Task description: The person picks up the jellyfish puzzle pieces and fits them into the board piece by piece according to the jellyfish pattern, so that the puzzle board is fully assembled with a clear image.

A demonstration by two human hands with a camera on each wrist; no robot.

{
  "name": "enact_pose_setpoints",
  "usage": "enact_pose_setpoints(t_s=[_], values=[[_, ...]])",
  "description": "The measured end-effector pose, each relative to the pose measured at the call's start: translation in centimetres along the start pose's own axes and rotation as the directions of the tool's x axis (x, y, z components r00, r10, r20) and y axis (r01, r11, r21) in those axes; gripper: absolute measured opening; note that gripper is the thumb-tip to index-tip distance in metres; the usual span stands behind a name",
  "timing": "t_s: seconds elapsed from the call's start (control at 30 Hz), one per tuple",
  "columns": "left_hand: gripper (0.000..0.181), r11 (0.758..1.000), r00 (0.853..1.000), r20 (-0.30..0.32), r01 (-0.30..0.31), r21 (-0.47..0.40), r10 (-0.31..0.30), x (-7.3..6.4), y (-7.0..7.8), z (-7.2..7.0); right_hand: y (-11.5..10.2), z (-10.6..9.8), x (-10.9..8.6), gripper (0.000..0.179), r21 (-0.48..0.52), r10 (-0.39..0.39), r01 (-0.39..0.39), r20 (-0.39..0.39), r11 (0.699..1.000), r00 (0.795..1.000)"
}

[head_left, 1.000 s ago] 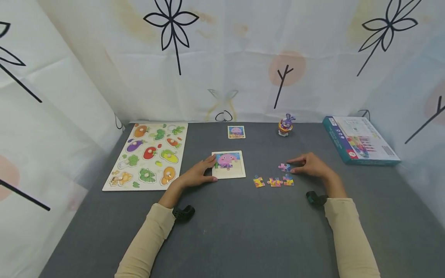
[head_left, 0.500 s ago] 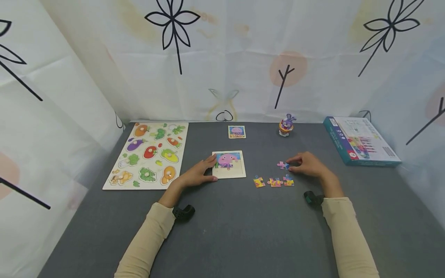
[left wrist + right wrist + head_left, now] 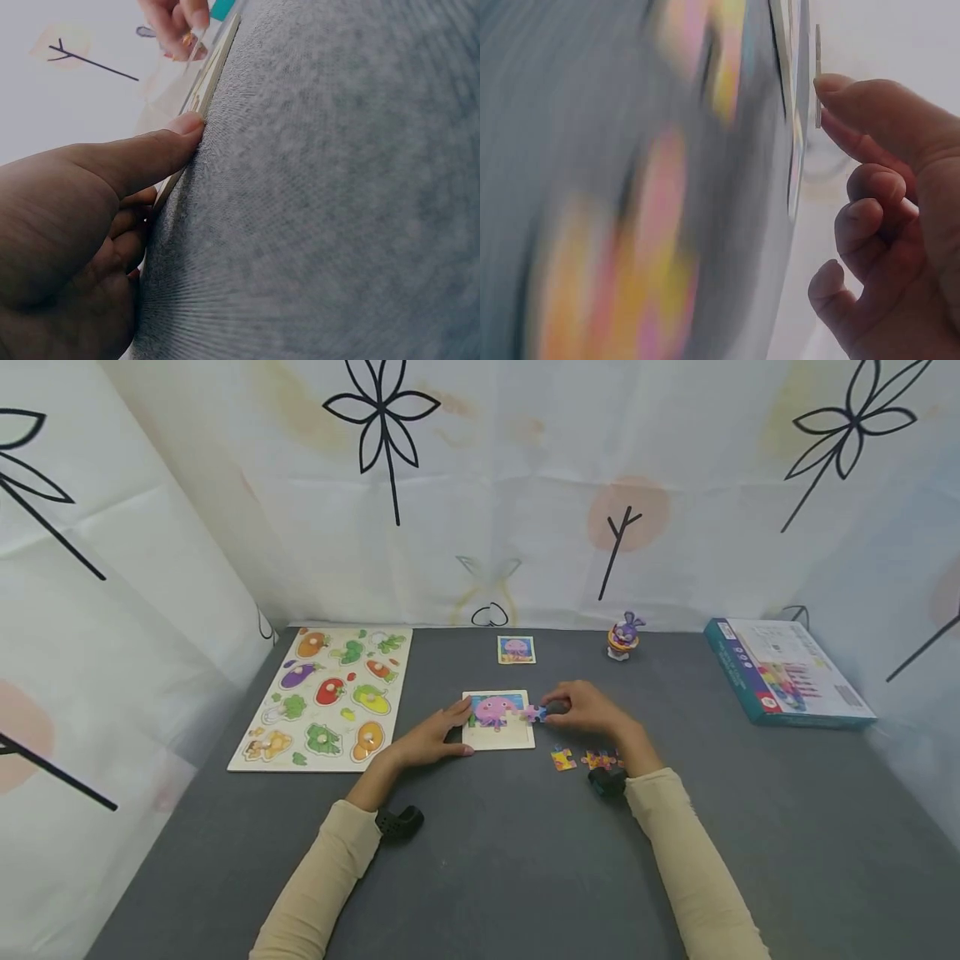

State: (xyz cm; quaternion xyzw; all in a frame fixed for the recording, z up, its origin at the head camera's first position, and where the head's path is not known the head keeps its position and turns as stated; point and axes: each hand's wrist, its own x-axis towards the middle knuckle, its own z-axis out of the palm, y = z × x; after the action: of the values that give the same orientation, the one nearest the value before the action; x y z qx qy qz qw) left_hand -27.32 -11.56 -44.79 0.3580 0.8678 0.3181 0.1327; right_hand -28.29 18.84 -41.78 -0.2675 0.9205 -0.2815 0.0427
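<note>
A small square jigsaw board [image 3: 495, 741] lies mid-table, its pink octopus picture partly filled in and its lower area bare wood. My left hand [image 3: 429, 737] holds it by the left side, thumb at the near edge; the left wrist view shows the thumb against the board's rim [image 3: 219, 71]. At the board's right edge, my right hand [image 3: 588, 707] pinches a pink-and-blue jigsaw piece [image 3: 535, 713] between thumb and finger. Edge-on in the right wrist view, that piece [image 3: 818, 112] stands clear of the table. Loose yellow-and-pink pieces [image 3: 563, 758] lie below, partly hidden by the right wrist's camera.
Left of the board lies a large vegetable puzzle board [image 3: 318, 702]. Behind are a small octopus picture card [image 3: 516, 650] and a purple rabbit-eared figurine [image 3: 623, 637]. A teal-edged box [image 3: 787, 672] sits at the back right. A printed white cloth [image 3: 525, 527] hangs behind the table.
My right hand has picked the pink-and-blue jigsaw piece off the table and carried it left to the board's right edge. The left hand keeps its place on the board.
</note>
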Motion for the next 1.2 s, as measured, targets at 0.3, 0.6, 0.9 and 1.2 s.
enact_pose_setpoints(t_s=[0.3,0.6,0.9,1.2], values=[[0.075,1.0,1.0,0.003,0.0,0.008,0.0,0.0,-0.2,0.1,-1.2,1.9,2.4,0.03,0.093,-0.036,0.031,0.052,0.995,0.998],[0.076,1.0,1.0,0.008,0.004,0.001,-0.004,0.1,-0.2,-0.1,-1.7,2.0,3.2,0.03,0.105,-0.088,0.073,0.154,0.992,0.984],[0.076,1.0,1.0,0.003,0.007,0.014,-0.007,0.4,-0.2,0.1,-2.0,1.7,3.4,0.027,0.08,0.019,-0.033,0.169,0.996,0.985],[0.077,0.999,0.999,-0.008,-0.045,-0.029,0.045,0.0,-0.7,0.0,-1.3,0.3,-0.2,0.035,0.104,0.035,-0.054,0.176,0.993,0.984]])
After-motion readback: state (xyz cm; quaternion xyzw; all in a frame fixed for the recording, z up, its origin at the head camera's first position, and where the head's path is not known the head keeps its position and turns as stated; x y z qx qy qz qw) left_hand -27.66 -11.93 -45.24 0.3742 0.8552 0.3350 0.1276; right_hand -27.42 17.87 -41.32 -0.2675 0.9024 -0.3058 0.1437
